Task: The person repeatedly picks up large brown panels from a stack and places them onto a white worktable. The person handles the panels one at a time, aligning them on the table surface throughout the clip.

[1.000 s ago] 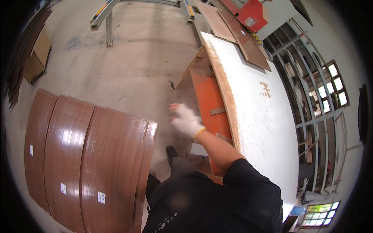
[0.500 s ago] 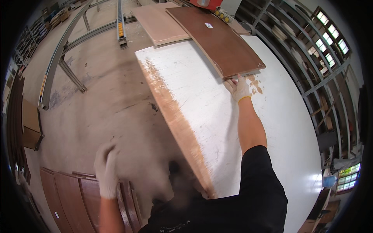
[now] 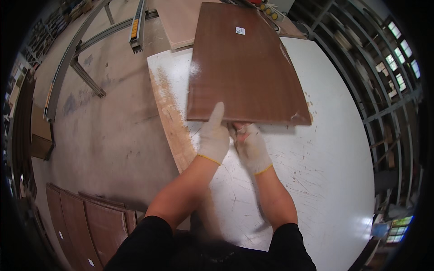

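Our left hand (image 3: pixel 214 141) now joins our right hand (image 3: pixel 253 148) at the near edge of the brown board (image 3: pixel 244 72). The left hand clamps this edge, thumb on the top face; the right hand grips alongside, fingertips partly hidden. The board extends over the bench (image 3: pixel 325 189), turned squarer to us than a moment earlier; we judge that two hands steer it better.

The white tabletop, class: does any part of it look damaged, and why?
Yes: the white tabletop has a ragged brown strip along its left edge, as if the surface had worn away. It also looks scratched lower in the picture than the brown panel.
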Motion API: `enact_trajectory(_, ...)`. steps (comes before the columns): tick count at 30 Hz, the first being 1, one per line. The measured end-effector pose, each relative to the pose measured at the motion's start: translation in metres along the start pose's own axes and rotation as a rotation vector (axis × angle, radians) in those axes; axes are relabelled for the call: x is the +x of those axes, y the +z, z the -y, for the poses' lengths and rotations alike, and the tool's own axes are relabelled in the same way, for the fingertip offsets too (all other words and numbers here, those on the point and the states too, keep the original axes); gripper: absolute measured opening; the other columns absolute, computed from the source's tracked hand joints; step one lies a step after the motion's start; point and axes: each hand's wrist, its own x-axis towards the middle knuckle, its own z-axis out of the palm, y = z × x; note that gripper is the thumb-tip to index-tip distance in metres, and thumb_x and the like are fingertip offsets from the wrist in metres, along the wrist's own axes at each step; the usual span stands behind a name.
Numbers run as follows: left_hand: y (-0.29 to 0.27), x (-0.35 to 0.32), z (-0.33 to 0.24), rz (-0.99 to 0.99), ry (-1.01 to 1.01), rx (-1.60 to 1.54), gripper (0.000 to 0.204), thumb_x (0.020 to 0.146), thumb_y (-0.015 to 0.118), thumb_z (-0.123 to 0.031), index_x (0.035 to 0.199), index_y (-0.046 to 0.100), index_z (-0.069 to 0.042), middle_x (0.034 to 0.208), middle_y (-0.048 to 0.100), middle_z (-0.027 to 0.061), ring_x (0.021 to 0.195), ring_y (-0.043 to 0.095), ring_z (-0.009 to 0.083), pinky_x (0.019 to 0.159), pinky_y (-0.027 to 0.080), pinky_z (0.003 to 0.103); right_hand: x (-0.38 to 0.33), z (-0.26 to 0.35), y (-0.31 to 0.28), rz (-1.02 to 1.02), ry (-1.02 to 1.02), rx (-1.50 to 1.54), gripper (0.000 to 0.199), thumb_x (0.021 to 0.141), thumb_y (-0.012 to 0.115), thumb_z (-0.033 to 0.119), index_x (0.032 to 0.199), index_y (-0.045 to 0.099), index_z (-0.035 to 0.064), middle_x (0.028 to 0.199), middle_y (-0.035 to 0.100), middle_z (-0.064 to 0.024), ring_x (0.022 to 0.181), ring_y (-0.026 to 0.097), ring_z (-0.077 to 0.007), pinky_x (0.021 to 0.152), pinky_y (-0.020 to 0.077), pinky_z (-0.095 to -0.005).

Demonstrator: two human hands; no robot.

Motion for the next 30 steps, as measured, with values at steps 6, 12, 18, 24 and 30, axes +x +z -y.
enact_trajectory(6,-0.114,-0.004,-0.053,-0.052,-0.206,-0.929,0.049,0.095,0.064,-0.006,0.142,0.054,0.0,0.136,0.063,0.012,0.125,0.062,0.0306,0.11,0.05,0.046,-0.021,0.0,-0.069,-0.218,-0.22,-0.196,0.029,0.097,0.065,0.02,0.116,0.069,-0.0019,0.112,0.071,-0.0121,0.103,0.065,-0.0253,0.092,0.0531,-0.0402)
enact_trajectory(12,-0.251,-0.062,-0.119,-0.074,-0.151,-0.753,0.041,0.095,0.062,-0.01,0.133,0.059,0.004,0.126,0.069,0.0159,0.117,0.068,0.0313,0.105,0.055,0.044,0.112,-0.083,-0.155,-0.409,-0.197,0.21,0.028,0.108,0.052,0.034,0.1,0.065,0.0103,0.088,0.064,0.0,0.075,0.053,-0.0121,0.069,0.0475,-0.0316)
enact_trajectory(18,-0.343,-0.129,-0.167,-0.409,-0.152,-0.42,0.028,0.092,0.069,-0.01,0.117,0.072,0.0,0.111,0.074,0.0075,0.104,0.067,0.0181,0.098,0.052,0.034,0.089,-0.018,-0.012,-0.084,-0.033,0.518,0.04,0.096,0.057,0.035,0.121,0.06,0.0048,0.118,0.063,-0.0108,0.11,0.057,-0.026,0.093,0.0476,-0.0426)
enact_trajectory(24,-0.424,-0.306,-0.201,-0.445,0.045,-0.671,0.055,0.092,0.067,-0.011,0.144,0.053,0.001,0.13,0.065,0.0086,0.116,0.062,0.0193,0.103,0.05,0.035,0.043,0.019,0.178,0.894,0.037,0.992,0.034,0.091,0.063,0.028,0.114,0.062,0.0028,0.113,0.06,-0.0117,0.105,0.061,-0.0232,0.091,0.0539,-0.0412)
enact_trajectory(30,-0.483,-0.511,-0.239,-1.022,-0.437,-0.042,0.056,0.095,0.071,-0.04,0.13,0.061,0.004,0.112,0.066,0.0082,0.098,0.058,0.0159,0.084,0.049,0.034,-0.066,0.044,0.386,0.398,0.11,0.896,0.059,0.076,0.071,0.013,0.131,0.057,-0.0033,0.125,0.061,-0.016,0.116,0.06,-0.0303,0.103,0.0518,-0.047)
